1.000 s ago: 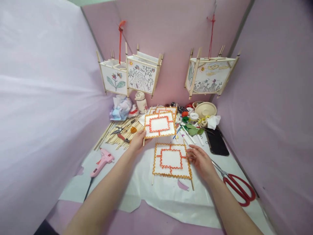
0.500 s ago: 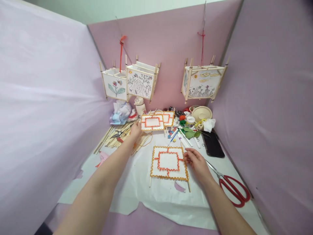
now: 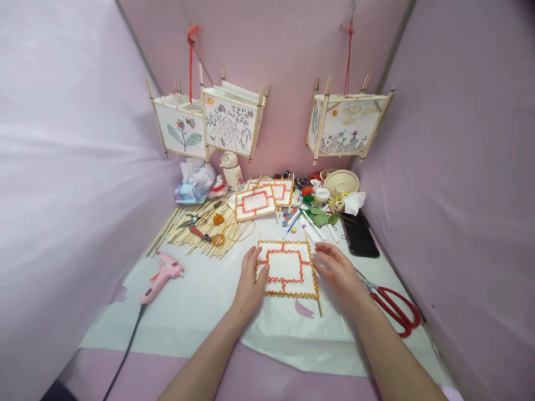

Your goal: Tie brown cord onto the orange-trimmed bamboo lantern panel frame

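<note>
A white panel lies flat on the table, with a wavy gold yarn border, an orange-red inner rectangle and stick ends showing at its corners. At its left edge rests my left hand, the thumb over the border and the fingers stretched out apart from it. My right hand is beside the right edge, fingers extended and loosely spread, holding nothing. Whether its fingertips touch the border I cannot tell. Behind, a similar decorated panel leans over others of the same kind.
A pink glue gun with a dark cord lies left. Thin wooden sticks and pliers are behind it. Red-handled scissors and a black phone lie right. Markers sit mid-back. Paper lanterns hang above.
My left hand has come back from the rear panel to the front panel's left edge, leaving the rear one standing. My right hand stays by the right edge. The view has tilted down.
</note>
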### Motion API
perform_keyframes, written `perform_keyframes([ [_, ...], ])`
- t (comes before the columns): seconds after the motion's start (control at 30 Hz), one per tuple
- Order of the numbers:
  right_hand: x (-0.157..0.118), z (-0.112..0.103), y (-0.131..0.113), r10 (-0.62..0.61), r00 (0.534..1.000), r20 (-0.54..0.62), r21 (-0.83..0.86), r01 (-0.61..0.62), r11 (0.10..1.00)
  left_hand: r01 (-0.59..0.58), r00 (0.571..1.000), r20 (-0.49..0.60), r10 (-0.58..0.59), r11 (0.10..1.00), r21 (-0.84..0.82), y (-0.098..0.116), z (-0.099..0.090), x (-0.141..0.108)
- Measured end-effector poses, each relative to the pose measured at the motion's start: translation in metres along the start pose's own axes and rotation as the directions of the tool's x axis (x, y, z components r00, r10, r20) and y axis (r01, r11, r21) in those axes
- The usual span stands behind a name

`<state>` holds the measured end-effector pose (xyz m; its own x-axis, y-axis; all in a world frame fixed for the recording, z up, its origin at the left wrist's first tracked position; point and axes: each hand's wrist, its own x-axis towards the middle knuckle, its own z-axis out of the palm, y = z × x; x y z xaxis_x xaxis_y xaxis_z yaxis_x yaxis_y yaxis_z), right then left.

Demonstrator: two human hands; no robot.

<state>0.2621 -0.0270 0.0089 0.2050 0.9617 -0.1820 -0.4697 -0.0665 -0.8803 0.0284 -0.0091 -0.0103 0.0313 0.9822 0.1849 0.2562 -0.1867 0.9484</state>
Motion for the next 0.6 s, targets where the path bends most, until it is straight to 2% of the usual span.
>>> perform_keyframes([
  [0.07, 0.0004, 0.0005, -0.0029, 0.047, 0.999, 0.022, 0.035, -0.048, 0.998, 0.032, 0.999, -0.001, -0.032, 0.996, -0.088, -0.0016, 0.0007, 0.0006],
  [0.13, 0.0020, 0.0004, -0.0061, 0.061, 0.998, 0.004, 0.061, -0.061, 0.996, 0.121, 0.992, 0.001, -0.125, 0.959, -0.256, -0.0041, -0.0002, 0.0021],
  [0.23, 0.0040, 0.0007, -0.0096, 0.075, 0.996, -0.057, 0.096, -0.070, 0.993, 0.258, 0.955, 0.012, -0.296, 0.811, -0.526, -0.0059, -0.0016, 0.0021],
  [0.3, 0.0040, 0.0020, -0.0104, 0.103, 0.992, -0.076, 0.109, -0.094, 0.990, 0.294, 0.940, 0.047, -0.338, 0.730, -0.618, -0.0046, -0.0016, 0.0013],
  [0.4, 0.0032, 0.0041, -0.0092, 0.160, 0.985, -0.070, 0.132, -0.150, 0.980, 0.311, 0.939, 0.105, -0.327, 0.680, -0.664, -0.0010, -0.0008, 0.0004],
  [0.6, 0.0042, 0.0024, -0.0050, 0.131, 0.986, -0.103, 0.130, -0.117, 0.985, 0.303, 0.937, 0.076, -0.341, 0.683, -0.664, 0.0034, -0.0017, 0.0014],
])
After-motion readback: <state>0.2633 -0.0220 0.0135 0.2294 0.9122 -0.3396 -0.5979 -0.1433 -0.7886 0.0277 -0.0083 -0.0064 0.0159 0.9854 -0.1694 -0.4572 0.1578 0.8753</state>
